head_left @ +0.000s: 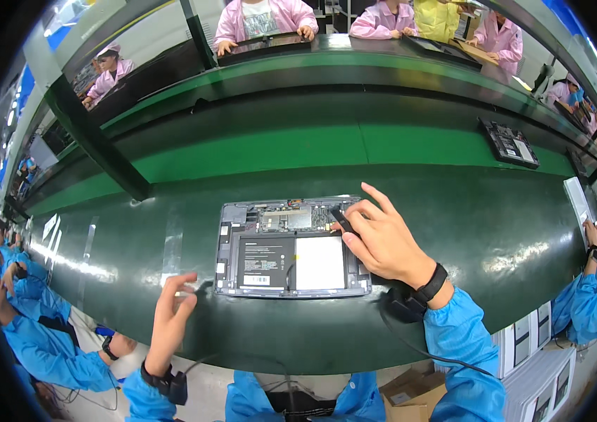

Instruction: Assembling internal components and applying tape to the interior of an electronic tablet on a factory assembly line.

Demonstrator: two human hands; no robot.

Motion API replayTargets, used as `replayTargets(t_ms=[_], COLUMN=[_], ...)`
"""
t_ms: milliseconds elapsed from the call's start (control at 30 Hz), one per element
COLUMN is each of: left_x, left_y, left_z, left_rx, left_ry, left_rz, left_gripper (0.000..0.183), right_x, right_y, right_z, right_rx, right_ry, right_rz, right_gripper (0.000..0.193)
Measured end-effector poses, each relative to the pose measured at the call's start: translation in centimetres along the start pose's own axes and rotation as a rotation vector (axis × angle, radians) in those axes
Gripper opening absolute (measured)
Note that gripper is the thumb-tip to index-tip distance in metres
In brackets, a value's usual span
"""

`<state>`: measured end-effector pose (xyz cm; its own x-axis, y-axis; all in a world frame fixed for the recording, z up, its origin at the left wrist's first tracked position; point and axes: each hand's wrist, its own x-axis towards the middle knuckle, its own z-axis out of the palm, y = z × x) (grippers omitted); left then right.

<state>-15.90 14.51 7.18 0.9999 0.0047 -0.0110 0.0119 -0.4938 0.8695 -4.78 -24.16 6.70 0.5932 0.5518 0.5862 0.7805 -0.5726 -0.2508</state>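
An open tablet-like device (224, 246) lies on the green bench in front of me, its inner side facing up. Along its far half runs a circuit board (288, 219); nearer are a black battery (262, 261) and a white panel (320, 263). My right hand (393, 246) is over the device's far right corner, pinching a small black strip-like part (341, 219) between thumb and fingers, with one finger raised. The far end of this part reaches the board's right end. My left hand (170, 313) hovers beside the device's near left corner, fingers curved, apart and holding nothing.
Another opened device (509, 143) sits on the green belt (312, 146) at far right. A dark post (94, 141) rises at left. Cabled black wristbands (433, 283) circle my wrists. Cardboard (414, 394) and stacked white panels (541, 383) stand below the bench edge. Co-workers sit around.
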Motion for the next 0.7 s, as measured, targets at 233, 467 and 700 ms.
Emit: replayTargets(t_ms=[233,467,700], left_x=[4.8,8.4,6.3], left_y=[3.9,2.3,3.2], left_z=[0.8,0.3,4.7], left_rx=[-0.651,-0.642,-0.825], left_ry=[-0.333,-0.467,-0.167], left_rz=[-0.413,-0.643,-0.473], left_gripper=[0.045,0.056,0.041], right_x=[-1.4,-2.1,-2.4], right_y=[0.9,-0.7,0.0], right_z=[0.4,1.4,0.0], right_rx=[0.174,-0.075,0.609], right_ry=[0.238,0.172,0.080], right_rz=[0.669,0.682,0.883], right_gripper=[0.023,0.027,0.038])
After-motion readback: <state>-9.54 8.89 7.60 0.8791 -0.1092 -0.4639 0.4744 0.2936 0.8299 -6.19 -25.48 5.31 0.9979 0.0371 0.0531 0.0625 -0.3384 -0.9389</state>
